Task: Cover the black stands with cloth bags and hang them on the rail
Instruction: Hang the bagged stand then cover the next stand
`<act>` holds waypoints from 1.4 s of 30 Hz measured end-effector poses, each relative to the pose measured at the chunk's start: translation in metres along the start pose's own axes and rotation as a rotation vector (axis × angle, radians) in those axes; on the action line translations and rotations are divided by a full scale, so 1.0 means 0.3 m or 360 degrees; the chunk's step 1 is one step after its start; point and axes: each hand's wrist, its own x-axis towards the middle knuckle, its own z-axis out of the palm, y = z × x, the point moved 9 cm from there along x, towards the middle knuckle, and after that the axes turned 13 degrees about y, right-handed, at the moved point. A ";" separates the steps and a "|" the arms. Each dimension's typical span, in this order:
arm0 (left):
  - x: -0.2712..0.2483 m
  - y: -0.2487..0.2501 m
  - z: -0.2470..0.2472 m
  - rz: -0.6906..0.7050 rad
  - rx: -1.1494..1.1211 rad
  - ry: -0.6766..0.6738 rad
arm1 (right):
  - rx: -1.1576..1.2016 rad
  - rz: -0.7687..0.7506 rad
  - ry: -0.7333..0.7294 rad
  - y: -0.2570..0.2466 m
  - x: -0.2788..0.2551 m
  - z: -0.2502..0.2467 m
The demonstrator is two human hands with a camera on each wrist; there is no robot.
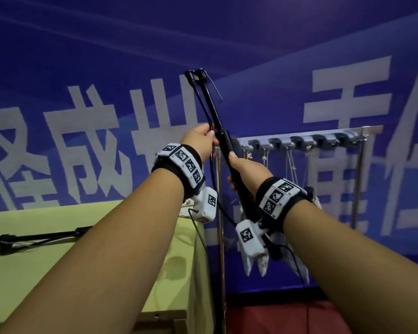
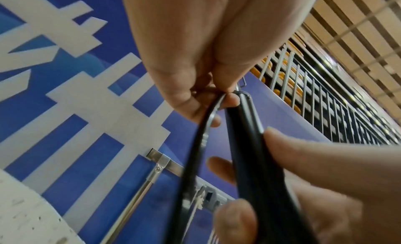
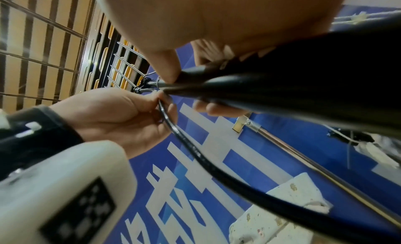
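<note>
I hold a folded black stand (image 1: 212, 109) up in the air, tilted, its head pointing up and left. My right hand (image 1: 245, 169) grips its thick shaft (image 3: 282, 86) low down. My left hand (image 1: 203, 138) pinches a thin black leg or cable (image 2: 206, 127) that bows away from the shaft (image 2: 249, 144). A second black stand (image 1: 41, 237) lies folded on the yellow-green table (image 1: 34, 273) at the left. Behind my hands stands a metal rail (image 1: 307, 138) with grey hooks, where several white cloth bags (image 1: 256, 263) hang by strings.
A blue banner with large white characters (image 1: 87, 145) fills the background. The rail rests on two upright metal posts (image 1: 220, 237) just right of the table's edge. A red floor patch (image 1: 287, 319) shows below the rail.
</note>
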 end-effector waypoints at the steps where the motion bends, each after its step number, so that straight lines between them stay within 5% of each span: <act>1: -0.007 -0.003 0.024 0.0019 0.0062 -0.0047 | -0.0011 0.0011 0.0019 0.007 0.008 -0.008; 9: -0.091 -0.102 0.155 0.0127 0.0477 -0.0328 | 0.0141 0.0214 0.0148 0.128 0.051 -0.072; 16: -0.163 -0.247 0.226 0.0029 0.0484 -0.0439 | 0.0336 0.0324 0.0132 0.221 0.051 -0.064; 27: -0.273 -0.434 0.342 -0.0050 0.0424 -0.0595 | 0.0106 0.0204 0.0192 0.432 0.118 -0.111; 42: -0.371 -0.762 0.473 -0.0430 0.0407 -0.0871 | 0.0398 0.0162 0.0259 0.599 0.117 -0.154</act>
